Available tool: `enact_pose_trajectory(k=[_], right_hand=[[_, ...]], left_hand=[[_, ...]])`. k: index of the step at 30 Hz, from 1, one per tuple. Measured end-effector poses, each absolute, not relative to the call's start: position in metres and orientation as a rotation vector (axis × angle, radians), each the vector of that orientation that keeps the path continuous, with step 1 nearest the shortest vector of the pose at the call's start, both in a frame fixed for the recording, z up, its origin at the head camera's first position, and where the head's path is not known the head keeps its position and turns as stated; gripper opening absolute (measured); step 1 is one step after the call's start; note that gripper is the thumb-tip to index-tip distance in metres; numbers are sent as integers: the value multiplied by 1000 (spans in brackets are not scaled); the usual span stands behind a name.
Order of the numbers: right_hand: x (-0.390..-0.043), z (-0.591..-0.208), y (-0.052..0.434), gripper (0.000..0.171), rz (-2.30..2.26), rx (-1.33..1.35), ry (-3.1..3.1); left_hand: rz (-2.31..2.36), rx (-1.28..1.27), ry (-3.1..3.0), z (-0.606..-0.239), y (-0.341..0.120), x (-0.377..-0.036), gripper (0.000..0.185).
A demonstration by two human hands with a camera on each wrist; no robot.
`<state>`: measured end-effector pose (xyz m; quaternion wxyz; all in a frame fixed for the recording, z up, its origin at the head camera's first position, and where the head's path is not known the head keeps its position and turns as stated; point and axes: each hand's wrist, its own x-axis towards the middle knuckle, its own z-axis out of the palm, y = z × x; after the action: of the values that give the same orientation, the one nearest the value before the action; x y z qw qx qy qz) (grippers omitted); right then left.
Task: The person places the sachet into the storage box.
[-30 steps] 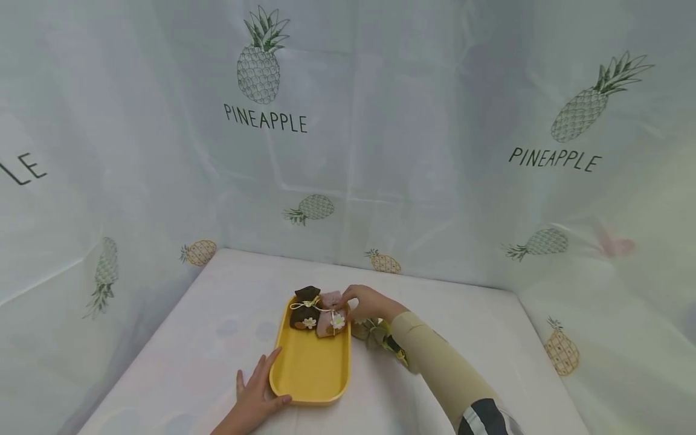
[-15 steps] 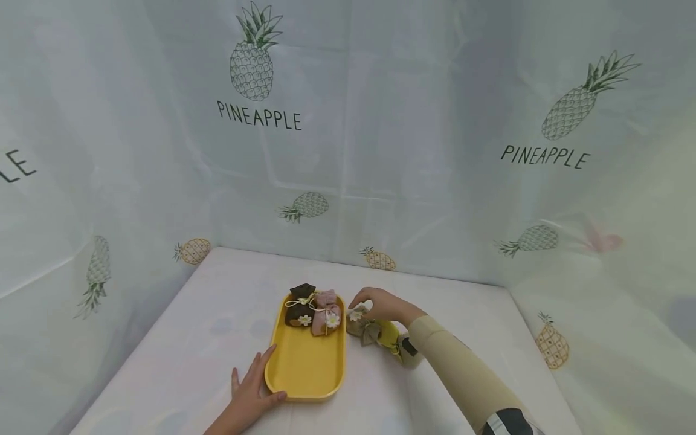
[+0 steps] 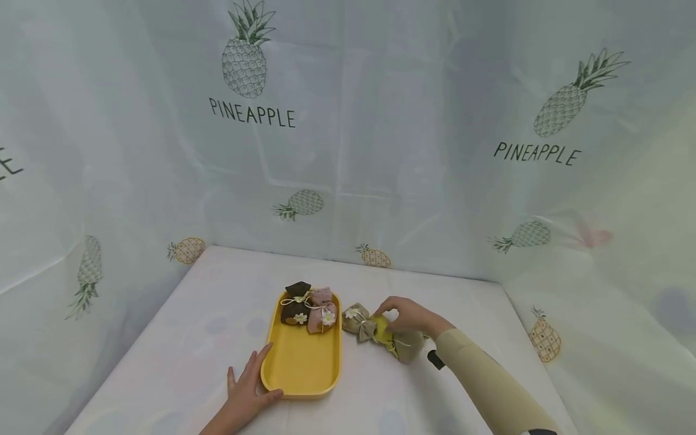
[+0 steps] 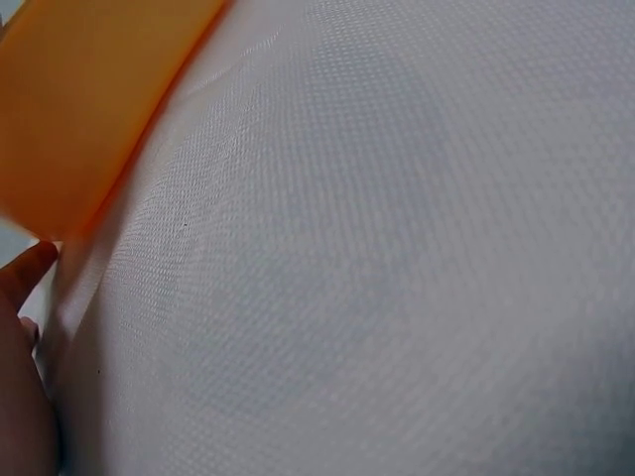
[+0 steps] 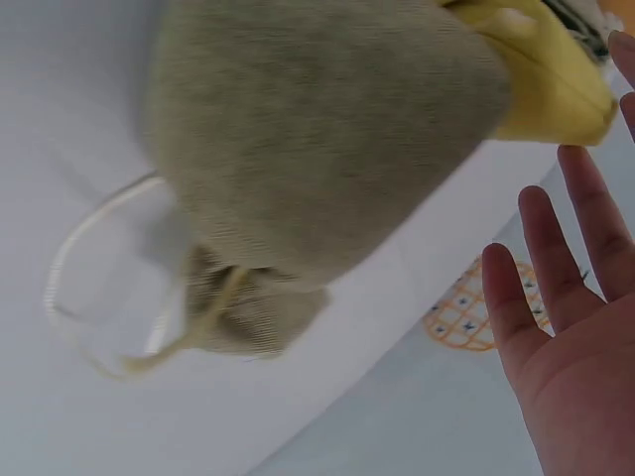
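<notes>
While steadying: left hand (image 3: 247, 393), fingers flat, rests against yellow tray (image 3: 302, 370) so it stays put.
Right hand (image 3: 409, 315): relaxed, hovering over khaki pouch (image 3: 406, 347), grasping nothing.

what the views leave out

in the head view the right hand (image 3: 409, 315) covers part of the yellow pouch (image 3: 382, 330), so whether the fingers grip it cannot be told. the left forearm runs off the bottom edge. in the left wrist view only a corner of the yellow tray (image 4: 84, 94) shows at upper left, blurred, and the left hand (image 4: 22, 377) is cut by the left edge. in the right wrist view the olive pouch (image 5: 317, 129) is blurred and cropped at the top.
</notes>
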<state>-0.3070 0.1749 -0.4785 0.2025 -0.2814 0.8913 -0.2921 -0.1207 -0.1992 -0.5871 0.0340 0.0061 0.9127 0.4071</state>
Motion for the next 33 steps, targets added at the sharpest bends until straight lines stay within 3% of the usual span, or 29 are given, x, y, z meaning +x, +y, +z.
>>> enact_pose_trajectory(k=[11,21,33], right_hand=[[-294,-493,213,29,-784,-667,2550],[-276,-498,237,36,-838,-616,2534],[-261,-491,264,14,-1013,-637,2468]], left_hand=[[1245,-10,2788,-589,-199,-123,99],[1234,-10,2785,-590,-199,-124,98],[1220,-1,2797,-589,-198,-123,98]])
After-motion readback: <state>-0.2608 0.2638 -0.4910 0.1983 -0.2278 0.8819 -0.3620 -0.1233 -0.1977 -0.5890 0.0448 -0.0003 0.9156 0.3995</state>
